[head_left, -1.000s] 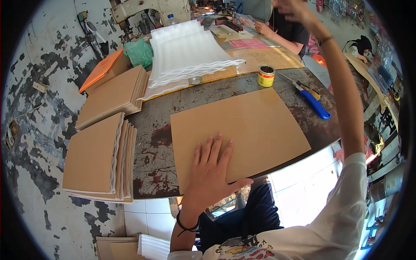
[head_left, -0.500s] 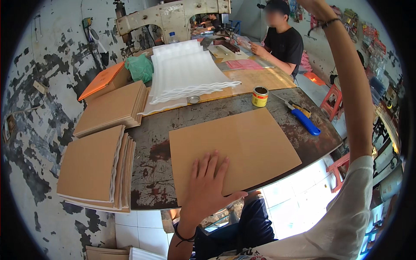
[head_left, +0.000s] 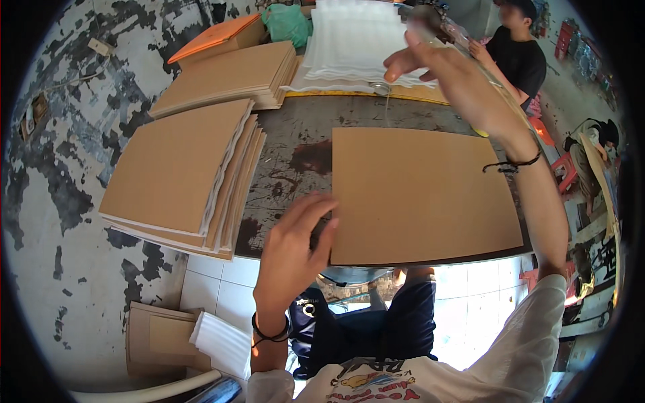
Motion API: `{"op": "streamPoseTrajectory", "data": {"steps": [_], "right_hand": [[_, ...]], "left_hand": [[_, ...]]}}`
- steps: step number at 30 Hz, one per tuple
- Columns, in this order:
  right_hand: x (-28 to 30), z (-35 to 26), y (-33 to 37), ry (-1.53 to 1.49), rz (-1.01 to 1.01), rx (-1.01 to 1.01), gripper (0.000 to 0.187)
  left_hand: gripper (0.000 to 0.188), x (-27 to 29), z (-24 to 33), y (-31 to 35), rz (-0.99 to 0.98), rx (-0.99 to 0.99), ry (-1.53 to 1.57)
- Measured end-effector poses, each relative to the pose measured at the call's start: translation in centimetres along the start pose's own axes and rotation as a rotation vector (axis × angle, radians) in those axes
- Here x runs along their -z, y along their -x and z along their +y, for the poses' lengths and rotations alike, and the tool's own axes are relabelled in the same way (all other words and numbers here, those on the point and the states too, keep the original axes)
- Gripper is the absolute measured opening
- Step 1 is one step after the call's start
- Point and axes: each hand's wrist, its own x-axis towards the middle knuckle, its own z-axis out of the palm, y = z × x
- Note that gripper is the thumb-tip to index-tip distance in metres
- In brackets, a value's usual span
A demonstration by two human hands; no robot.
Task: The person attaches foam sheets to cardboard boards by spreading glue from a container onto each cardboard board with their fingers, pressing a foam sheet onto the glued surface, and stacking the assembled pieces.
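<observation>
A flat brown cardboard sheet [head_left: 423, 195] lies in front of me at the table's near edge. My left hand [head_left: 292, 238] is at its left edge, with fingers bent and thumb apart, not closed on anything. My right hand [head_left: 457, 74] is raised above the sheet's far side, its fingers spread and pointing left. Below its fingertips a thin pale strand [head_left: 388, 111] hangs toward the table. A blur covers part of the space above this hand. Only a yellow sliver of the can [head_left: 481, 132] shows under my right wrist.
Layered cardboard sheets [head_left: 175, 168] are piled at the left, with another cardboard stack [head_left: 225, 77] behind. White foam sheets [head_left: 356, 43] lie at the back, near a round metal lid [head_left: 380, 88] and a green plastic bag [head_left: 285, 23]. A person in black [head_left: 517, 60] sits far right.
My right arm has come down from high at the right to over the table. My left hand has slid off the sheet's face to its left edge. The view has shifted down and rightward.
</observation>
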Motion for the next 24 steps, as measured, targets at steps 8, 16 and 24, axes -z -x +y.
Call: {"op": "streamPoseTrajectory", "data": {"steps": [8,16,24], "right_hand": [[-7.0,4.5,-1.1,-0.101,0.041,0.044,0.067],[-8.2,5.4,4.0,0.117,-0.109,0.063,0.056],[-5.4,6.8,10.1,0.173,-0.151,-0.014,0.056]], "left_hand": [[0.022,-0.5,-0.7,0.0,-0.069,-0.116,-0.116],[0.024,-0.3,-0.6,-0.1,-0.098,-0.072,-0.105],[0.022,-0.7,-0.6,0.0,-0.063,-0.049,-0.132]]}}
